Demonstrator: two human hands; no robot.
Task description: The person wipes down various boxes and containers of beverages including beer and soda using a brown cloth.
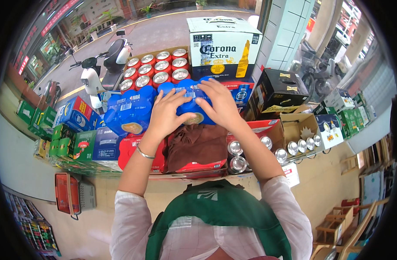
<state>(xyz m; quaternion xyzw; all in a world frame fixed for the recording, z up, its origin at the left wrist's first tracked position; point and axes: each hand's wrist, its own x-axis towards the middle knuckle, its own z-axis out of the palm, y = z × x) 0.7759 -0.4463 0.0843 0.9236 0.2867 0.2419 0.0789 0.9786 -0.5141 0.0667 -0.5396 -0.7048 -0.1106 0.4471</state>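
Both my hands rest on a blue shrink-wrapped multipack of cans [197,109]. My left hand [169,112] lies over its left part, fingers spread, thumb pointing right. Over its upper right part my right hand [219,104] has its fingers bent. A second blue multipack [130,109] sits just left of my left hand. Red cans with silver tops [161,66] stand in a carton behind. A brown cloth [198,146] is draped over red packs [141,152] in front of the blue packs.
A white Corona Extra carton [224,48] stands behind at the right, with a black Budweiser carton [278,91] beyond it. Open boxes of cans [237,148] line the right front. Green and blue cartons [84,143] fill the left. Shopping baskets [68,193] are on the floor; a scooter [101,71] is outside.
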